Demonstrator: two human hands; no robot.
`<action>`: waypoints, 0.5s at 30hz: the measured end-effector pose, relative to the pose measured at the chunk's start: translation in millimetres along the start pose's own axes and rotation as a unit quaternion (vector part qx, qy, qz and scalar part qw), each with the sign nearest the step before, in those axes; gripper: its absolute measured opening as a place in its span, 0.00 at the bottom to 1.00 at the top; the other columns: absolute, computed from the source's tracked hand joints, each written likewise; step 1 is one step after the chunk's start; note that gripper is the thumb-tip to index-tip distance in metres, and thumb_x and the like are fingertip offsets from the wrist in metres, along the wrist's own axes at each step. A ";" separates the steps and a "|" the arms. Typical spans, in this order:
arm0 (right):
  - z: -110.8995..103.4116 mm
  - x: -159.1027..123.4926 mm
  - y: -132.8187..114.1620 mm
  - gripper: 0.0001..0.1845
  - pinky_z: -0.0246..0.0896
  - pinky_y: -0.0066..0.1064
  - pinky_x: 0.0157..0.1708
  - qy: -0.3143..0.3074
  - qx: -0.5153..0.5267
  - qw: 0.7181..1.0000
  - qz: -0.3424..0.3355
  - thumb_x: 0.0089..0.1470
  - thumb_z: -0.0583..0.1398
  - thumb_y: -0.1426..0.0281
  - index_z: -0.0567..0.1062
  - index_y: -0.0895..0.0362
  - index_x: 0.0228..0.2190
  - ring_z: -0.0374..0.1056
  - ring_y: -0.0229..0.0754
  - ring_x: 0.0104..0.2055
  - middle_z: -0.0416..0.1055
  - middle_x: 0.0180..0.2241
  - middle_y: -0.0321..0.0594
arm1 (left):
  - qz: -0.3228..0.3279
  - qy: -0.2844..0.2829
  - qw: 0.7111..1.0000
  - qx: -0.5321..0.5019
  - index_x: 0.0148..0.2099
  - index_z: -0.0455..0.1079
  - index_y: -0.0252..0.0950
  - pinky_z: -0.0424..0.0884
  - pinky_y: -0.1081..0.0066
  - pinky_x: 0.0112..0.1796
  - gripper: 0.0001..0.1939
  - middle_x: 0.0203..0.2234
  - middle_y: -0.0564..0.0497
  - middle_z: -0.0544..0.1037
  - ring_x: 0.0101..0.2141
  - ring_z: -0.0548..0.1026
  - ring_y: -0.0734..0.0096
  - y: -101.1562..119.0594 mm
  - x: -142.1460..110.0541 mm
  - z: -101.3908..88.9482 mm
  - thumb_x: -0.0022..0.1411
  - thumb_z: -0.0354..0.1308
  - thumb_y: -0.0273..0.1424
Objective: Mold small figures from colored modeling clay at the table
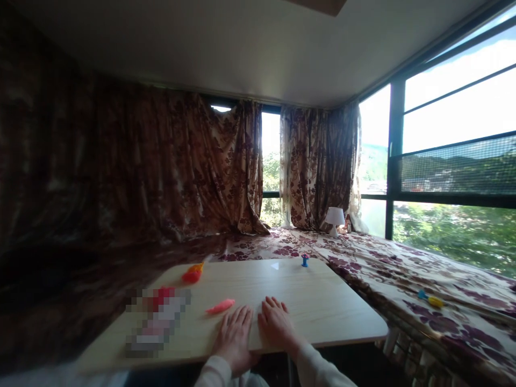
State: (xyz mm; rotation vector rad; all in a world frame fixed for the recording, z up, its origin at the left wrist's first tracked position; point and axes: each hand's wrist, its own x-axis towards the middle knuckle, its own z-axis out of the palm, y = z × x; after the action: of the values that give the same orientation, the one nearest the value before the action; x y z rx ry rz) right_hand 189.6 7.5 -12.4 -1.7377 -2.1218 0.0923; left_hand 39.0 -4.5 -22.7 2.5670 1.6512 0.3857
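1. Both hands rest palm-down at the near edge of the pale wood-grain counter (330,306), side by side with a narrow gap between them.
2. Left hand (235,330): flat, fingers stretched forward and lying close together; nothing in its hold.
3. Right hand (278,321): likewise flat and opened out, fingers angled a little to the left, thumb tucked from sight; nothing gripped.
4. Pale sleeves (324,366) cover both forearms.
5. Pink tapered object (221,307) lies on its side on the counter, just beyond and left of the left hand's fingertips; nearest item to either hand, apart from both.
6. Red-and-orange object (192,274) sits near the far left corner.
7. Red item (162,295), partly pixelated, lies on the left side; a blurred-out oblong (155,328) is next to it, details unreadable.
8. Small blue figure (305,261), with red on top, stands upright near the far right corner.
9. Right of the counter, a yellow-and-blue object (432,299) lies on floral cloth (374,269).
10. Behind: white-shaded lamp (334,216), patterned curtains (308,166), and a large window (455,118) at right.
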 end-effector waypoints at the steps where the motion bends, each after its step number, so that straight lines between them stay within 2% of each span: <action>1: -0.2 7.8 2.2 0.23 0.44 0.48 0.56 0.002 -0.005 1.000 0.012 0.55 0.47 0.66 0.66 0.59 0.50 0.50 0.51 0.60 0.58 0.57 0.49 | 0.000 -0.001 1.000 0.001 0.63 0.49 0.32 0.36 0.57 0.59 0.45 0.62 0.46 0.52 0.61 0.46 0.59 -0.5 0.2 0.1 0.43 0.51 0.45; 4: -4.5 20.8 16.1 0.25 0.44 0.48 0.56 -0.013 -0.023 0.999 0.025 0.55 0.47 0.66 0.64 0.62 0.52 0.49 0.52 0.61 0.55 0.58 0.52 | 0.003 -0.003 1.000 0.001 0.63 0.48 0.33 0.36 0.57 0.59 0.47 0.62 0.46 0.51 0.61 0.46 0.59 -3.0 0.8 1.8 0.42 0.52 0.46; 6: -9.7 17.3 27.5 0.24 0.44 0.47 0.56 -0.027 -0.033 0.999 0.016 0.56 0.46 0.69 0.64 0.61 0.52 0.48 0.50 0.61 0.55 0.58 0.51 | 0.006 0.000 1.000 -0.001 0.63 0.48 0.33 0.36 0.57 0.59 0.48 0.62 0.46 0.50 0.61 0.46 0.59 -4.4 1.0 3.2 0.41 0.52 0.46; 10: -20.2 -14.4 40.6 0.25 0.43 0.43 0.58 -0.048 -0.039 0.998 0.011 0.58 0.42 0.70 0.62 0.60 0.54 0.48 0.46 0.61 0.55 0.59 0.47 | 0.007 -0.004 1.000 -0.004 0.64 0.46 0.33 0.35 0.58 0.59 0.48 0.63 0.46 0.49 0.62 0.44 0.59 -3.6 0.2 3.5 0.41 0.52 0.47; 13: -22.8 -39.9 37.3 0.27 0.41 0.40 0.59 -0.050 -0.039 0.998 0.012 0.59 0.41 0.69 0.56 0.64 0.57 0.48 0.44 0.61 0.53 0.59 0.48 | 0.002 -0.013 1.000 -0.002 0.64 0.45 0.33 0.34 0.58 0.59 0.47 0.63 0.46 0.48 0.62 0.44 0.60 -1.1 -0.9 1.3 0.42 0.51 0.46; 15: -20.5 -47.2 30.3 0.27 0.42 0.39 0.59 -0.046 -0.037 0.998 -0.001 0.58 0.41 0.70 0.55 0.66 0.58 0.48 0.45 0.61 0.53 0.60 0.50 | 0.002 -0.015 1.000 0.003 0.64 0.45 0.33 0.34 0.58 0.59 0.48 0.63 0.46 0.48 0.62 0.44 0.60 -0.1 -1.2 -0.2 0.42 0.51 0.46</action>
State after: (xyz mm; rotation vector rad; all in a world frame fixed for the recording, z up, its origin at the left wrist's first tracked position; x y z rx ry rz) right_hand 231.8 -34.6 -14.7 -1.8050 -2.2181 0.0952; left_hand 38.5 -5.6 -22.8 2.5680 1.6386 0.3409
